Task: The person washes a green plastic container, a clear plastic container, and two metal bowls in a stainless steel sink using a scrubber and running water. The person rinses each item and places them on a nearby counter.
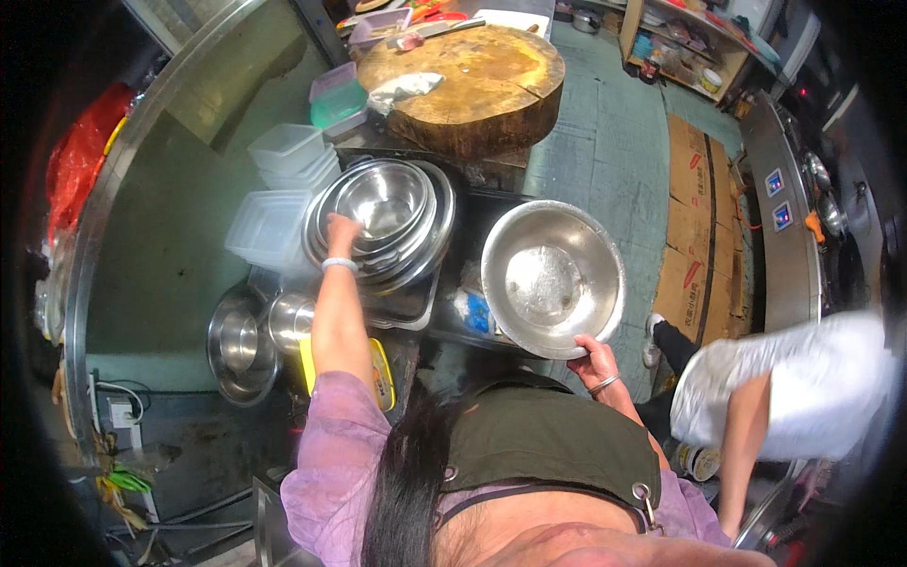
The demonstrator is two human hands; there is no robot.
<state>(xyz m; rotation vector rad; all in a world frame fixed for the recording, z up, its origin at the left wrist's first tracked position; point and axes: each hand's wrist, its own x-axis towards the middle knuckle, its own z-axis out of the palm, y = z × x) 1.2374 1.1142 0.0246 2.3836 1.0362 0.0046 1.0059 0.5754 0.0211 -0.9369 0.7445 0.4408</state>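
My right hand (597,361) grips the near rim of a large stainless steel basin (592,298), tilted so that I see its wet-looking inside. The basin holds nothing visible. My left hand (343,230) is at the left rim of the smaller steel bowl (386,202) on top of a nested stack; its finger closure is unclear. Wider steel bowls (441,212) lie beneath that one. The stack stands at the edge of a dark rectangular tray (404,320). Clear plastic containers (266,223) are stacked left of the bowls.
Beyond the bowls stands a thick round wooden chopping block (489,78) with a cleaver (443,30) and a white cloth (407,88). More steel bowls (241,340) sit left. At right, a person in white (779,397) is close by; flattened cardboard (691,234) covers the floor.
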